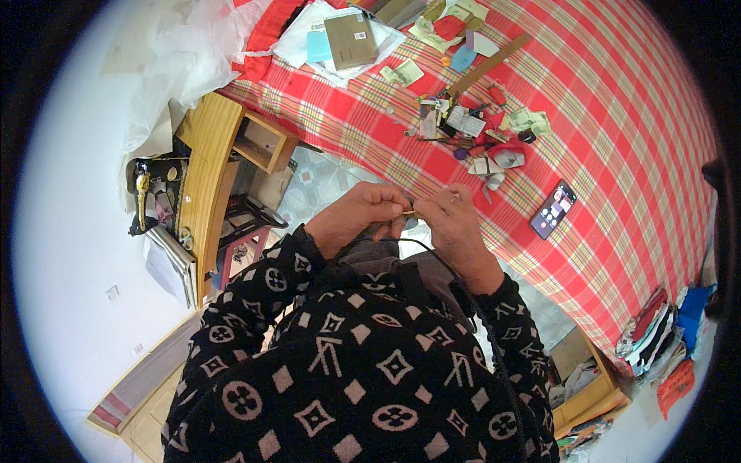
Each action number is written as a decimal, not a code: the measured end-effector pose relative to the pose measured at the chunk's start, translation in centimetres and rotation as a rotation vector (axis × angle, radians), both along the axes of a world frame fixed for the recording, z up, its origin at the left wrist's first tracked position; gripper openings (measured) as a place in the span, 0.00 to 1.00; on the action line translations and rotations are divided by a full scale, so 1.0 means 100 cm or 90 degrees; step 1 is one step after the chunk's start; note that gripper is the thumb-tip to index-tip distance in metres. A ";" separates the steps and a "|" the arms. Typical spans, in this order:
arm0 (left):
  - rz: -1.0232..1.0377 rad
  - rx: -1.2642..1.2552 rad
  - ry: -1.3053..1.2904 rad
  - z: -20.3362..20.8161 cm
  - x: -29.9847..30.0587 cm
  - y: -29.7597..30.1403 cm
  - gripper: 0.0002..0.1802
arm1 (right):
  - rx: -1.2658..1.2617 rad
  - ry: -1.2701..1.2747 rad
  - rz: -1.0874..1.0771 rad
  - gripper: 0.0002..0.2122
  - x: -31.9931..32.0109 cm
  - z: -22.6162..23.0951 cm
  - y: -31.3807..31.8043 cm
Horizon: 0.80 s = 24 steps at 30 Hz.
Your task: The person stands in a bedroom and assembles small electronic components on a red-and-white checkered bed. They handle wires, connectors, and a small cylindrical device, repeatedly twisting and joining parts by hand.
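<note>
My left hand (361,214) and my right hand (455,229) meet in front of my body, near the edge of the bed. Both are closed in a pinch. Between their fingertips is a small, thin, yellowish piece (408,212), too small to name. A ring shows on a finger of the right hand. Beyond the hands, a pile of small odds and ends (478,131) lies on the red checked bedcover (610,147), with papers, dark bits and a purple item among them. To the right of the pile rests a phone (553,210) with its screen lit.
At left stands a wooden sewing-machine table (207,147) with an open drawer (265,142) and scissors (185,238) on top. A brown box (350,40) and a long wooden strip (489,65) lie on the bed. Folded clothes (656,332) are stacked at right, by an open drawer (590,390).
</note>
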State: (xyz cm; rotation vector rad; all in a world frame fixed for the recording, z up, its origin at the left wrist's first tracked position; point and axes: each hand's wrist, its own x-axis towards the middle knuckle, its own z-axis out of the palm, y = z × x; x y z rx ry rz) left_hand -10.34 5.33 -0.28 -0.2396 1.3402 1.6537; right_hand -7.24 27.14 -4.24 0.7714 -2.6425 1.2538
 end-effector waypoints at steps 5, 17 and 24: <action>0.012 0.022 -0.018 0.000 0.000 -0.008 0.08 | -0.024 0.023 -0.001 0.08 -0.001 -0.004 -0.008; 0.010 0.010 -0.046 -0.010 0.002 -0.021 0.08 | -0.007 0.006 0.049 0.08 -0.006 -0.004 -0.018; 0.014 0.015 -0.064 -0.018 0.007 -0.030 0.08 | -0.026 -0.020 0.102 0.08 -0.012 -0.010 -0.024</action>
